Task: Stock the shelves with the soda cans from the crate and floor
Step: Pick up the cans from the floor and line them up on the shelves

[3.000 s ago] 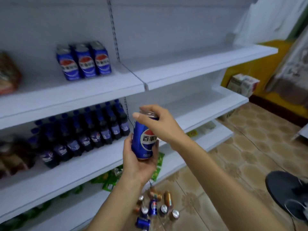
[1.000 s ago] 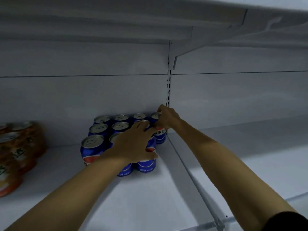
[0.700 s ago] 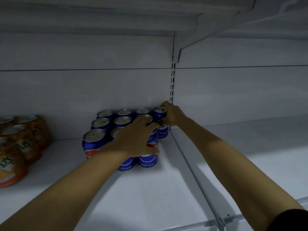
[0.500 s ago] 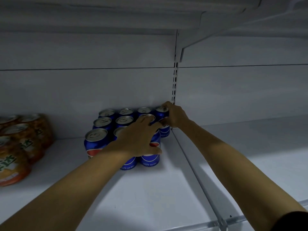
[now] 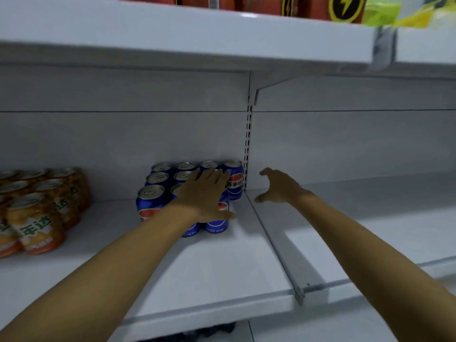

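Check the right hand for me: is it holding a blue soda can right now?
No. The right hand hangs open and empty above the white metal shelf, apart from the blue soda cans.

White shelf [image 5: 209,262], two bays split by a grey divider rail [image 5: 278,245].
Left bay: blue soda cans [image 5: 150,201] clustered upright at back right; orange cans [image 5: 37,218] at left edge.

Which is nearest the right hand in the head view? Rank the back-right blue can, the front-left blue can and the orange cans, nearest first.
1. Back-right blue can: just left of the right hand, beside the slotted upright.
2. Front-left blue can: far side of the blue cluster, beyond the left hand.
3. Orange cans: far left of the shelf.
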`<control>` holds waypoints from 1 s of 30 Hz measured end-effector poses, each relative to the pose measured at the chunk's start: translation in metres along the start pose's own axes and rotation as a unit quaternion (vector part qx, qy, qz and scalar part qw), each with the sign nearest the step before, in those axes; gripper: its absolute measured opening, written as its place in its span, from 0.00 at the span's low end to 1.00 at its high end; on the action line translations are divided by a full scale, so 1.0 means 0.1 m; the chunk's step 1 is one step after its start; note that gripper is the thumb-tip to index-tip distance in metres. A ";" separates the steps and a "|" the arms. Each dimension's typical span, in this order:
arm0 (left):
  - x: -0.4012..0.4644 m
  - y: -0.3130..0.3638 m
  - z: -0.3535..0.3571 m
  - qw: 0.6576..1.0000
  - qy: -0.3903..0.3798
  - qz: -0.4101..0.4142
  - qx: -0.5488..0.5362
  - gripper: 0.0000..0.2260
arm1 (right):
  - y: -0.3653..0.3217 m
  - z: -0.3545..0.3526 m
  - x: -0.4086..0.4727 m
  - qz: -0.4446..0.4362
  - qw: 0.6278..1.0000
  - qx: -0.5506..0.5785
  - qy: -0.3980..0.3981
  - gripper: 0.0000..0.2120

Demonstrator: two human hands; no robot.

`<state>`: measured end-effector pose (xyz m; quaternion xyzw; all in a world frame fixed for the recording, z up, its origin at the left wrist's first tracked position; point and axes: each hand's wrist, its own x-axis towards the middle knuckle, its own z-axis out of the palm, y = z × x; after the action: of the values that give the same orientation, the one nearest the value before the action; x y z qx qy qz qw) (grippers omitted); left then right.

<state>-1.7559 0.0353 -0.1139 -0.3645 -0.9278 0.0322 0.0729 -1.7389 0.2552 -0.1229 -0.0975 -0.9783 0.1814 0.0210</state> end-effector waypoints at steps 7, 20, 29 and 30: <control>-0.57 0.86 0.03 0.989 0.133 0.063 -0.012 0.41 | 0.25 -0.11 -1.23 -0.021 0.997 -0.062 -0.032 0.41; -2.08 2.14 1.38 0.971 0.064 0.129 -0.190 0.36 | 1.11 0.96 -3.98 0.154 0.968 0.150 0.127 0.34; -2.70 2.25 2.62 0.971 -0.087 0.218 -0.051 0.36 | 1.23 2.40 -4.68 0.255 0.965 0.044 -0.031 0.38; -2.76 2.22 2.76 0.968 -0.096 0.230 -0.035 0.36 | 1.20 2.56 -4.71 0.261 0.963 0.042 -0.049 0.38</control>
<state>-1.4508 0.0078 -0.4426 -0.5658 -0.8221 0.0501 -0.0389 -1.2753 0.1816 -0.4077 -0.3395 -0.9103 0.2261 -0.0705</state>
